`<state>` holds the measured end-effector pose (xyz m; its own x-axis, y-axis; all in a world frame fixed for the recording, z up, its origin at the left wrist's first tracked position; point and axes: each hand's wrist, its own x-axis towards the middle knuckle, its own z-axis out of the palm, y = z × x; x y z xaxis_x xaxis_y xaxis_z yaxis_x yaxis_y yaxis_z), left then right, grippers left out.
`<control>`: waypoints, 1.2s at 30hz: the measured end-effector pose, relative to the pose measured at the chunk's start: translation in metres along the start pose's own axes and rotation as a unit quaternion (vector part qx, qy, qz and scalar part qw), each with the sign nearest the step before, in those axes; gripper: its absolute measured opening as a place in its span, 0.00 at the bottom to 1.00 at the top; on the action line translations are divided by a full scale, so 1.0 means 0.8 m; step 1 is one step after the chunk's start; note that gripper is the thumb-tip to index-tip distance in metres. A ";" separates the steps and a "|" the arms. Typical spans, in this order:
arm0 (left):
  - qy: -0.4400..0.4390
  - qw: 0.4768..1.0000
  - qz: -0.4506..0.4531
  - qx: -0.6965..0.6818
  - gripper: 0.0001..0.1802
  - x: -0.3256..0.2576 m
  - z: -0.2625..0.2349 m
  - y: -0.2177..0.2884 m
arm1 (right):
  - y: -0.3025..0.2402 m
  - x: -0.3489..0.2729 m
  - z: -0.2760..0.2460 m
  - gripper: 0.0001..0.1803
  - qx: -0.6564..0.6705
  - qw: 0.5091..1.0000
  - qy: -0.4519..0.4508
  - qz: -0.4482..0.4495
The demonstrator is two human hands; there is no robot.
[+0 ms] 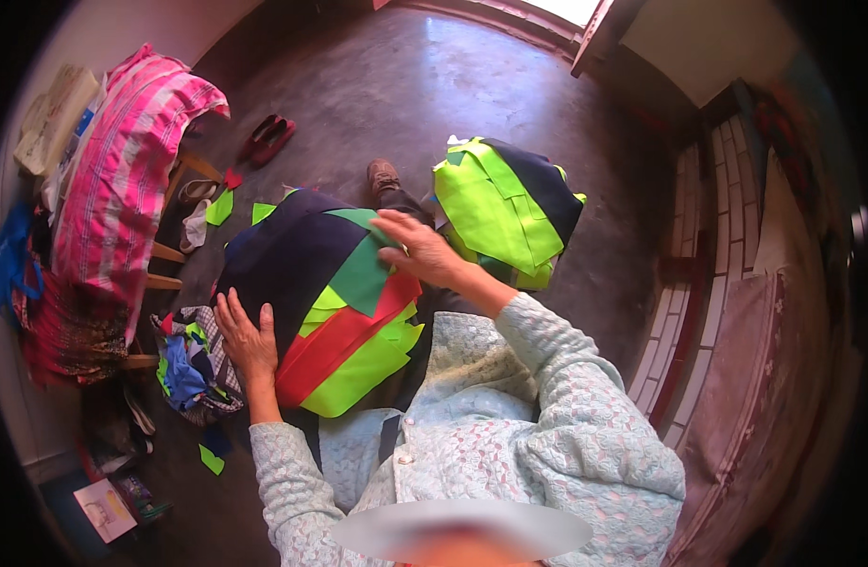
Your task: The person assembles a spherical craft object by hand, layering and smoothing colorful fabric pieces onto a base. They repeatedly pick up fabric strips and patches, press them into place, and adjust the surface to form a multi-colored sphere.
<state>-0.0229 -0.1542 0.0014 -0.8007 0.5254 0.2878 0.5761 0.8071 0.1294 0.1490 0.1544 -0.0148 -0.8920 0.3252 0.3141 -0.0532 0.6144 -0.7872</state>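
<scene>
In front of my lap sits a large bundle with fabric pieces layered over it: navy cloth [287, 236] on its far left side, a green piece [360, 274] near the top right, a red strip [330, 350] and lime-yellow cloth [344, 386] on the near side. My left hand [248, 335] lies with spread fingers against the bundle's left side, on the navy cloth. At the upper right, my right hand [424, 250] touches the green piece, fingers stretched and thumb apart. What lies under the layers is hidden.
A second bundle [500, 203] in lime and navy stands to the right. Left are a pink checked cloth [131, 161] over a wooden chair, dark red shoes [266, 139] and a bag of scraps [193, 369]. White brickwork [675, 312] runs along the right.
</scene>
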 end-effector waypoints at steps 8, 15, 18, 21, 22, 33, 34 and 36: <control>-0.019 1.000 -0.009 -0.017 0.38 0.000 -0.006 0.004 | 0.162 -0.133 -0.161 0.23 -0.257 0.885 0.320 0.221; -0.013 0.999 -0.008 -0.035 0.39 0.000 0.000 -0.003 | 0.222 -0.186 -0.187 0.23 -0.432 0.811 0.205 0.337; -0.005 0.999 0.001 -0.035 0.39 0.000 0.003 -0.008 | 0.228 -0.189 -0.193 0.17 -0.460 0.822 0.200 0.269; -0.003 0.999 0.004 -0.037 0.39 0.001 0.004 -0.007 | 0.242 -0.193 -0.200 0.11 -0.464 0.822 0.201 0.260; -0.005 0.999 0.004 -0.039 0.39 0.002 0.004 -0.006 | 0.246 -0.195 -0.201 0.10 -0.464 0.821 0.201 0.266; -0.016 0.999 -0.017 -0.031 0.39 -0.002 0.003 -0.006 | 0.218 -0.156 -0.241 0.08 -0.199 0.797 0.481 0.307; -0.016 0.999 -0.018 -0.034 0.38 -0.001 0.002 -0.005 | 0.228 -0.154 -0.254 0.08 -0.185 0.793 0.509 0.278; -0.016 0.999 -0.020 -0.040 0.38 -0.002 0.001 -0.003 | 0.224 -0.144 -0.275 0.07 -0.174 0.794 0.549 0.197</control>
<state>-0.0234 -0.1568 0.0003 -0.8278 0.5016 0.2513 0.5532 0.8043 0.2169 0.3410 0.3852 -0.0749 0.1292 0.8540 0.5039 0.4305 0.4095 -0.8044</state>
